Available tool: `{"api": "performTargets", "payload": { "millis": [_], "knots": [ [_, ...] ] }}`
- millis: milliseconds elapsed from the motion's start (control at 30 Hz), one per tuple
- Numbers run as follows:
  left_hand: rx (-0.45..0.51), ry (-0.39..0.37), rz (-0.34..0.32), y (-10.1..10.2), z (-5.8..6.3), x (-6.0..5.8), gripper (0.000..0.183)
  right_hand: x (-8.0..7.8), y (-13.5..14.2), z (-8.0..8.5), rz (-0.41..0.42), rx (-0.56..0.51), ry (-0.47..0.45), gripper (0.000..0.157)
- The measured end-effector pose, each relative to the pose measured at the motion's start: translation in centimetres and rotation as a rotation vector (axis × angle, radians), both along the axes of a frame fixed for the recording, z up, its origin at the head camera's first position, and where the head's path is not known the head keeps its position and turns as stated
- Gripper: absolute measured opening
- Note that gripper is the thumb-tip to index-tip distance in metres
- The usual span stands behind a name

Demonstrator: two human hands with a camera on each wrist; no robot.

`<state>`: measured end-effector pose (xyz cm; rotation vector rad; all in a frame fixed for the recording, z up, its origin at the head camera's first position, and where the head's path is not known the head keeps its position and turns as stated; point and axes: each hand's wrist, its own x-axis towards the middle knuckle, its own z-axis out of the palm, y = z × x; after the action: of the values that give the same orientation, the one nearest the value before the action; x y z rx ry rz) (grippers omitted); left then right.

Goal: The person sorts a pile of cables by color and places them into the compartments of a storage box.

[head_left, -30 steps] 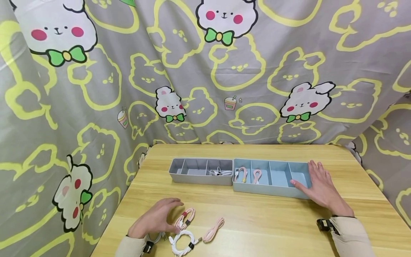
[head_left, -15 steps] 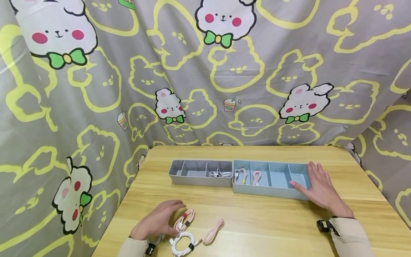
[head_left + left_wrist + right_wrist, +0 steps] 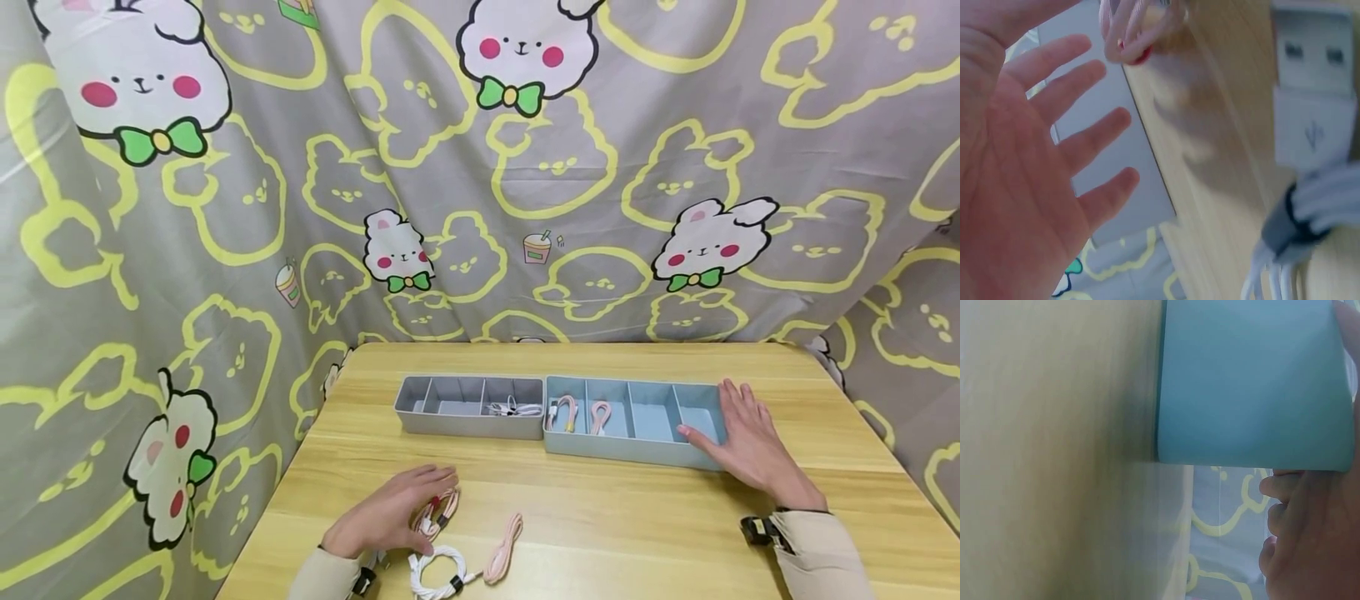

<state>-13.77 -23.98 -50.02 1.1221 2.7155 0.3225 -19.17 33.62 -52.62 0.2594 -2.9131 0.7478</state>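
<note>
Left hand (image 3: 393, 510): released, my fingers spread by the red-tied pink cable (image 3: 450, 507); contact unclear.
Right hand (image 3: 757, 442): grasping my blue box (image 3: 622, 448) at its right end.

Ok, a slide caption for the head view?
Left hand open by a red-tied pink cable, right hand on the end of a blue divided tray.

Left hand (image 3: 392, 512) has moved over the red-tied cable (image 3: 451, 507).
</note>
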Motion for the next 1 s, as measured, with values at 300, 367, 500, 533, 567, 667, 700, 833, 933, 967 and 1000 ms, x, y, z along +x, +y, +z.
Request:
{"api": "performTargets", "payload": {
  "millis": [300, 367, 500, 533, 567, 667, 700, 833, 933, 967, 1000],
  "knots": [
    [-0.019, -0.08, 0.03, -0.3, -0.2, -0.1, 0.091, 0.1, -0.2, -0.2, 0.0, -0.011, -0.02, 0.11],
    [-0.031, -0.096, 0.054, -0.5, 0.0, 0.0, 0.091, 0.0, -0.1, -0.2, 0.0, -0.005, -0.014, 0.11],
    [-0.032, -0.106, 0.096, -1.0, 0.3, 0.2, 0.096, -0.1, 0.0, -0.1, 0.0, 0.006, -0.003, 0.11],
    [-0.027, -0.103, 0.104, -1.1, 0.3, 0.2, 0.096, -0.1, 0.0, 0.0, 0.0, 0.007, -0.002, 0.11],
    [-0.022, -0.1, 0.111, -1.1, 0.4, 0.3, 0.096, -0.1, 0.0, 0.0, 0.0, 0.006, -0.002, 0.11],
    [-0.011, -0.078, 0.12, -1.4, 0.4, 0.4, 0.095, -0.1, 0.1, 0.0, 0.0, 0.002, -0.003, 0.11],
    [-0.007, -0.073, 0.124, -1.4, 0.3, 0.4, 0.094, -0.1, 0.1, 0.0, 0.0, 0.002, -0.002, 0.11],
    [-0.001, -0.073, 0.146, -1.5, 0.2, 0.4, 0.094, 0.0, 0.1, -0.1, -0.002, 0.001, -0.002, 0.11],
    [-0.005, -0.083, 0.171, -1.6, 0.0, 0.4, 0.095, 0.0, 0.1, -0.1, -0.003, 0.0, -0.003, 0.11],
    [-0.006, -0.082, 0.177, -1.6, -0.1, 0.4, 0.095, 0.0, 0.1, -0.1, -0.003, -0.002, -0.003, 0.11],
    [-0.008, -0.081, 0.182, -1.6, -0.2, 0.4, 0.095, 0.0, 0.1, -0.1, -0.002, -0.004, -0.005, 0.11]
  ]
}}
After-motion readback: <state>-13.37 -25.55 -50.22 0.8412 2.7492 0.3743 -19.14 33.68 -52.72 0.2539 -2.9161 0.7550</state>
